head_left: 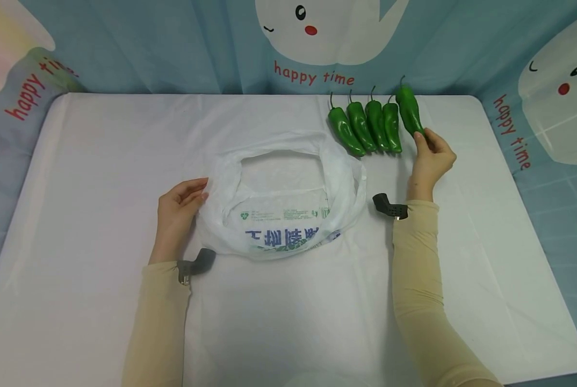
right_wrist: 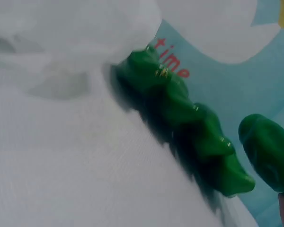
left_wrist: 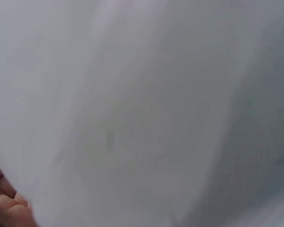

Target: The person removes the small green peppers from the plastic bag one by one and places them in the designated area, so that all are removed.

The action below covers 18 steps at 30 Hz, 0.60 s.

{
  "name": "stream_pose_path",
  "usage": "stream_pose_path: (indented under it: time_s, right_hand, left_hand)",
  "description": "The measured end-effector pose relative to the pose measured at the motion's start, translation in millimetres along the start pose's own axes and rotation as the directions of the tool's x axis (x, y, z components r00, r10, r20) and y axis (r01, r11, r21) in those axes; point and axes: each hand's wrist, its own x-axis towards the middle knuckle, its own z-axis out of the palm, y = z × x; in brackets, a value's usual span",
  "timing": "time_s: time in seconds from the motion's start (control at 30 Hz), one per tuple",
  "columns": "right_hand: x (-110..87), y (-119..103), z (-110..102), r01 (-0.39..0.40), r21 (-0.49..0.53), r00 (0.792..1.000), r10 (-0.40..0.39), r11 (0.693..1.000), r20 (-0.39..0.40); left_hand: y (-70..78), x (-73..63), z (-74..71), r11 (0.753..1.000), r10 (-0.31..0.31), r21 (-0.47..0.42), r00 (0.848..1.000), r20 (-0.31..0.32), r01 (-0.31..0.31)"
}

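Observation:
A white plastic bag [head_left: 279, 252] with blue and green print lies mid-table, its mouth spread wide. My left hand [head_left: 176, 212] pinches the bag's left rim between thumb and fingers; in the left wrist view the white plastic [left_wrist: 132, 118] fills most of the picture, with a few fingers [left_wrist: 9, 208] at the lower left. At the back right, my right hand [head_left: 432, 161] pinches a green pepper [head_left: 408, 107] by its lower end, stem pointing away. That same pepper [right_wrist: 267, 151] shows raised at the right wrist view's edge. Several other green peppers [head_left: 375, 123] lie side by side just left of it.
The table under a white cloth [head_left: 100, 140] has its back edge against a blue curtain [head_left: 172, 48] printed with white cartoon figures. The row of peppers lies close to that edge, and the bag's right side reaches near the leftmost pepper. Each wrist wears a black camera mount [head_left: 389, 207].

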Motion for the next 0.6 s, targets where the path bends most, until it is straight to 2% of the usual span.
stream_pose_path:
  time_s: [0.2,0.37,0.6]
  right_hand:
    - [4.4,8.9,-3.9,-0.02,-0.159,0.999,0.014,0.987,-0.033]
    - [6.5,12.3,-5.5,-0.052,-0.189,0.997,0.039,0.981,-0.067]
    - [4.1,15.8,-6.5,-0.047,-0.256,0.999,0.047,0.966,-0.006]
  left_hand:
    - [0.0,-0.4,-0.5,1.0,0.012,-0.01,1.0,0.003,-0.012]
    - [0.5,-0.5,-0.3,1.0,0.012,-0.008,1.0,0.003,-0.012]
    - [0.0,-0.5,0.2,1.0,0.006,0.004,1.0,-0.005,-0.006]
